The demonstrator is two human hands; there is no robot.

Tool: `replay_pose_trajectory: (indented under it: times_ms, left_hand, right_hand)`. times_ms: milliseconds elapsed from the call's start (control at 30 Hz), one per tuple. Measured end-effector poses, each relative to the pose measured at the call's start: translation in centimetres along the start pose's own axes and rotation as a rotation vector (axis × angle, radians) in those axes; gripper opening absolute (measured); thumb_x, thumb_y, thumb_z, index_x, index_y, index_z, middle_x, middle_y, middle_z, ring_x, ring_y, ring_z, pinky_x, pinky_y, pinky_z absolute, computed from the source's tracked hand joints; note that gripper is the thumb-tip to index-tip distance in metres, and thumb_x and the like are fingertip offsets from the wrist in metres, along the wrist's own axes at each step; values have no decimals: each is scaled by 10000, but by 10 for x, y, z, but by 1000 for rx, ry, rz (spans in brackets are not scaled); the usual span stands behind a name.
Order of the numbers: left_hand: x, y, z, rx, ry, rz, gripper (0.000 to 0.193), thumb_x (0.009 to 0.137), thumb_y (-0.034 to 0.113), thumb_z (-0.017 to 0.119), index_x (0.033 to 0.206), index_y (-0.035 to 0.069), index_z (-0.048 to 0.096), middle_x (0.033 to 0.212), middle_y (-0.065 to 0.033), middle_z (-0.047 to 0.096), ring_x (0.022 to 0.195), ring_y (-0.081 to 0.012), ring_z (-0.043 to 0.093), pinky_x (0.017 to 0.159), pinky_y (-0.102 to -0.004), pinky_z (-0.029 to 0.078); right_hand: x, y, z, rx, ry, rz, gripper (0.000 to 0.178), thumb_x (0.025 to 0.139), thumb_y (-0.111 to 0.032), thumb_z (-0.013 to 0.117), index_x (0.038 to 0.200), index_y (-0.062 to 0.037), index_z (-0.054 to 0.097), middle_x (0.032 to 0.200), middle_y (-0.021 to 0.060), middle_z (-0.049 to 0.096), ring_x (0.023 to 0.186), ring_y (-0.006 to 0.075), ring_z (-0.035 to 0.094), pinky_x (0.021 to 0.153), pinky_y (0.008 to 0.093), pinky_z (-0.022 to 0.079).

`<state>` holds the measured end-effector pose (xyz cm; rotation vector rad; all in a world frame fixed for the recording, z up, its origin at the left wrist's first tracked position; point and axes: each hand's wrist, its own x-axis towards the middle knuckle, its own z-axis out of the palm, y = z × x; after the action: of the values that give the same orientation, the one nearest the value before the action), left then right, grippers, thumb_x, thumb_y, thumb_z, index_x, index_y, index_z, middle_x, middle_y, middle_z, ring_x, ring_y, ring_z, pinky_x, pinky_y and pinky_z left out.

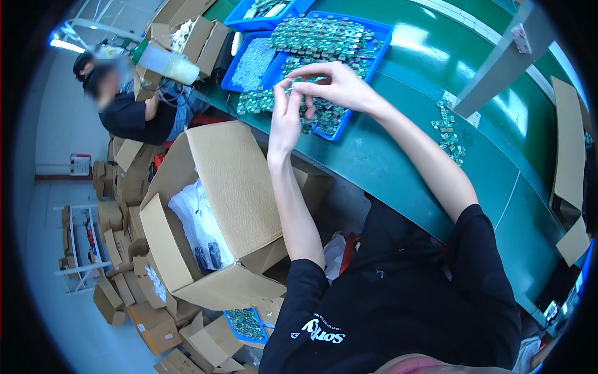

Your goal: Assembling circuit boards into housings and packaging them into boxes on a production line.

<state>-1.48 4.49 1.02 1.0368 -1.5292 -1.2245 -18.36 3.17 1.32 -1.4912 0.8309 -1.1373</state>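
Note:
My left hand (286,121) is closed, its thumb and fingers pinching a green circuit board panel (252,101) that juts out to the left. Arched over from the right, my right hand (339,86) has its fingertips pressed together against the left fingertips; what sits between them is too small and hidden to name. Both hands are above a blue tray (381,47). Stacked circuit board panels (321,34) fill its far part, and loose small circuit boards (329,117) lie in the near part, partly covered by my hands.
Beside the tray, a blue bin (252,62) holds small clear pieces. Scattered small boards (450,134) lie on the green table (398,162) near a grey metal post (504,56). An open cardboard box (233,187) stands left of my arm. Another person (140,115) sits at the far left.

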Motion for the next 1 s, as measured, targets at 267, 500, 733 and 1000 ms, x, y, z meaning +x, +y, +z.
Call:
replay_pose_trajectory:
  times_ms: [267, 500, 733, 1000]
  left_hand:
    - [-7, -4, -18, -132, -123, 54, 280, 1034, 181, 499, 1263, 21, 474, 873, -9, 571, 783, -69, 532, 705, -217, 439]
    - [-10, -3, -15, 71, -9, 42, 258, 1047, 223, 479, 1181, 12, 544, 778, 0, 555, 663, -72, 504, 632, -211, 418]
    - [-12, 6, -4, -108, -82, 15, 265, 1064, 262, 429, 1036, 27, 547, 670, 24, 456, 509, -55, 390, 485, -219, 345]
    - [-8, 2, -3, -54, -67, -41, 231, 1064, 245, 430, 988, 44, 515, 666, 24, 421, 521, -49, 382, 467, -213, 319]
  right_hand:
    - [-2, 6, 12, -177, 121, -213, 315, 877, -246, 715, 1124, -51, 708, 1043, 102, 712, 910, 163, 686, 817, 296, 544]
    - [-1, 3, 19, -129, 225, -321, 366, 843, -252, 756, 1128, -28, 701, 1064, 114, 716, 946, 199, 692, 849, 308, 539]
    - [0, 6, 15, 115, 200, -169, 409, 865, -269, 744, 1091, 65, 679, 1074, 169, 712, 956, 191, 695, 838, 323, 546]
    - [-9, 3, 23, -223, 298, -414, 173, 829, -170, 666, 948, -81, 755, 879, 182, 715, 862, 250, 720, 785, 344, 564]
